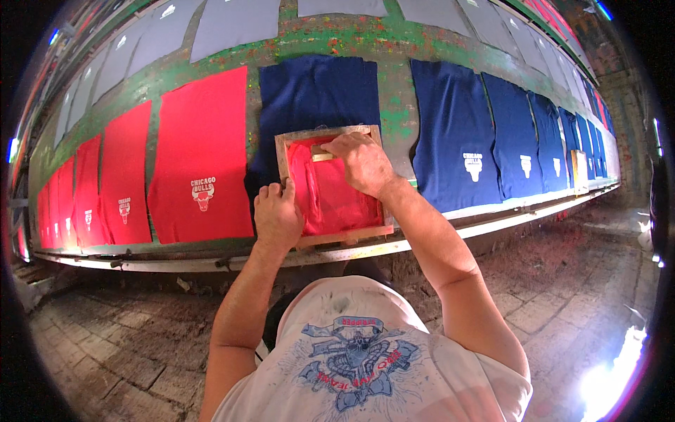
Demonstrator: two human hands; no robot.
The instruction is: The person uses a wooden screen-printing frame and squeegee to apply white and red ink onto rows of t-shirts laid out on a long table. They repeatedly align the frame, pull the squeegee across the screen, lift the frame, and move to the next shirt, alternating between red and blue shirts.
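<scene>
A wooden-framed printing screen [376,211] with red ink lies over a navy fabric piece [320,88]. My right hand [362,165] is closed on a light-coloured squeegee [320,156] in the upper part of the screen. My left hand [278,214] rests at the frame's left side, fingers apart and slightly bent over it. To the left lie red fabric pieces [197,133] with a small white bull-head print near the bottom. To the right lie navy pieces [450,119] with similar white prints. The fabric under the screen is hidden.
The long green, paint-spotted table [397,49] has a pale front rail [492,218] and a far row of grey pieces [225,28]. An upright light board [579,169] stands among the right-hand pieces. Below is a dirty tiled floor [555,281].
</scene>
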